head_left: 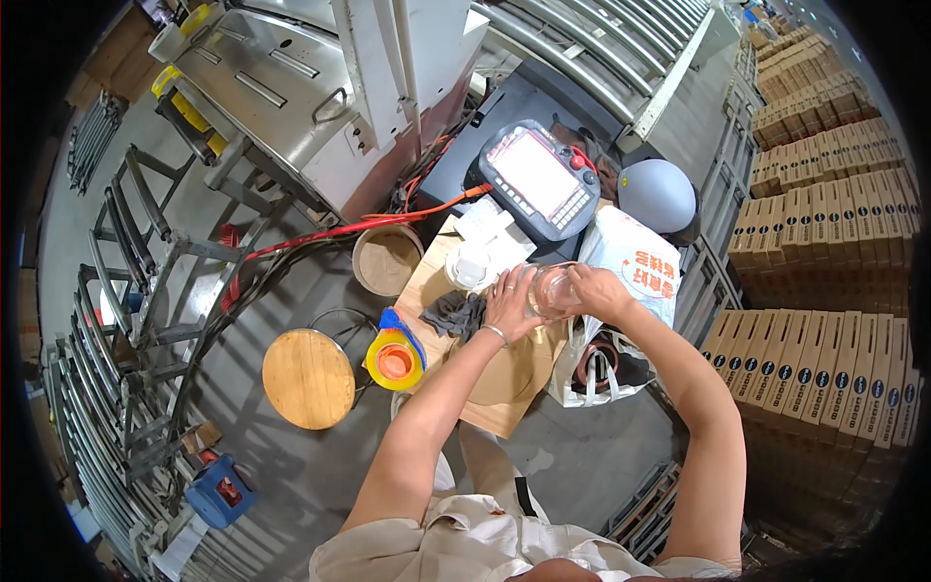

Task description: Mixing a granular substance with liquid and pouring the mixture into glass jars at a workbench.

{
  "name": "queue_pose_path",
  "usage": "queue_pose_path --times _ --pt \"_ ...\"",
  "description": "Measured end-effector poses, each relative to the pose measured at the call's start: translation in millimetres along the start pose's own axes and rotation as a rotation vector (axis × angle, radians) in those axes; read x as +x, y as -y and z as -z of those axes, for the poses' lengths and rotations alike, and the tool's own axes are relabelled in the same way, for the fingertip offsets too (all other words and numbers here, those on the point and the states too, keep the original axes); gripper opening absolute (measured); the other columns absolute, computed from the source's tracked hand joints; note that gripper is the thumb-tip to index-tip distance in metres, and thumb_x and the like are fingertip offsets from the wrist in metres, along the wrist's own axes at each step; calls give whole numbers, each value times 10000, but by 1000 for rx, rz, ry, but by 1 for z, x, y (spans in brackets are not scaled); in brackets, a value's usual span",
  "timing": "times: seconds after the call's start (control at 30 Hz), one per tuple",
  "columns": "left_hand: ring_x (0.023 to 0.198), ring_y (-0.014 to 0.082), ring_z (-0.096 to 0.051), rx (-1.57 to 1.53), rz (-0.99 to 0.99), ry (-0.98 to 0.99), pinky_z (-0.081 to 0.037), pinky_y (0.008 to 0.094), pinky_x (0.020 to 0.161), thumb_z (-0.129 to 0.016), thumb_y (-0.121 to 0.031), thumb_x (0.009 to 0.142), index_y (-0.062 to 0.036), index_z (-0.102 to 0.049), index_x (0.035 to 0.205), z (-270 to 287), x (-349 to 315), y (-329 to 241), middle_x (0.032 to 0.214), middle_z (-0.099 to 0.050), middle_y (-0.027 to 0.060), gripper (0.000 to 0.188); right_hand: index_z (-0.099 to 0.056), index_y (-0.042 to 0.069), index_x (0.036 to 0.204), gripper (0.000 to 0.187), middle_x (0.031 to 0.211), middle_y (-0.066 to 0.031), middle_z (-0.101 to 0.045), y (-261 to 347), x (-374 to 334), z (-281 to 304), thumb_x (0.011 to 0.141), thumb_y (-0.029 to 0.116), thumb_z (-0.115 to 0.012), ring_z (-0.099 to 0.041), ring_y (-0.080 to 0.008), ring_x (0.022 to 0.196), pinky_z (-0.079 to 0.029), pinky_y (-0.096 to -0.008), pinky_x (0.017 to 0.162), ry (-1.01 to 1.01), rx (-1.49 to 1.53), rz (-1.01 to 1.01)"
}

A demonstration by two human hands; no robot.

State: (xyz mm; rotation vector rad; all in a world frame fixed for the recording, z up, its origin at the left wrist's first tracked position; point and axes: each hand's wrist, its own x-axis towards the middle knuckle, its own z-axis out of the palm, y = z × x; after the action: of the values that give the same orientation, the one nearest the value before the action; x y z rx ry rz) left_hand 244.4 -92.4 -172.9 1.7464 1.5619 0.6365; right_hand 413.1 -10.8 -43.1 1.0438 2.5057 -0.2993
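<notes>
a beige shirt is worn with a bracelet.

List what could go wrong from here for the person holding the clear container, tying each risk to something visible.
The clear container between the left hand and right hand might slip. If it holds liquid, which I cannot make out, a spill could reach the control screen beyond. The right hand could snag the plastic bag beside it.

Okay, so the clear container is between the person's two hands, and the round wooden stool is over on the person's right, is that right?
Not quite: the round wooden stool is on the person's left, as the head view shows. The clear container is indeed between the left hand and right hand.
</notes>
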Motion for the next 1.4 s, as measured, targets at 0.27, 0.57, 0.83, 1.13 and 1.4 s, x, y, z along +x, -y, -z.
queue_pose_path --times 0.27,0.57,0.83,1.13,1.4 --pt "1361 345 -217 12 28 25 -235 487 1083 -777 -468 621 -161 -231 1442 1 2 -8 1475 -239 132 1033 -535 61 1122 506 1045 -69 -569 -22 22 9 730 344 -686 -581 -233 986 -466 -351 826 -63 -329 477" --pt "1347 383 -241 -227 228 -83 -245 450 1099 -786 -412 654 -48 -147 1447 5 -41 3 1458 -231 230 1081 -396 5 1284 788 1096 -169 -533 38 -3 31 723 477 -684 -607 -340 945 -511 -404 765 -28 103 -317" --pt "1276 401 -355 -393 172 84 -340 428 1039 -678 -327 794 -12 -180 1421 -3 -130 12 1390 -335 261 861 -511 -2 1151 634 1085 -174 -556 28 -3 0 730 437 -689 -583 -328 1004 -502 -441 788 -200 102 -65" --pt "1152 377 -485 -455 264 245 -417 417 954 -636 -307 829 -16 -254 1389 9 -208 18 1291 -436 241 738 -395 94 1332 730 1274 -219 -472 42 7 13 754 449 -667 -540 -395 1104 -491 -478 832 226 325 -634" --pt "888 265 -630 -432 350 201 -510 358 773 -665 -286 824 -57 -305 1381 8 -262 45 1221 -512 195 702 -394 32 1301 752 1182 -222 -533 57 3 19 744 460 -664 -606 -379 984 -519 -437 781 -60 91 -416"
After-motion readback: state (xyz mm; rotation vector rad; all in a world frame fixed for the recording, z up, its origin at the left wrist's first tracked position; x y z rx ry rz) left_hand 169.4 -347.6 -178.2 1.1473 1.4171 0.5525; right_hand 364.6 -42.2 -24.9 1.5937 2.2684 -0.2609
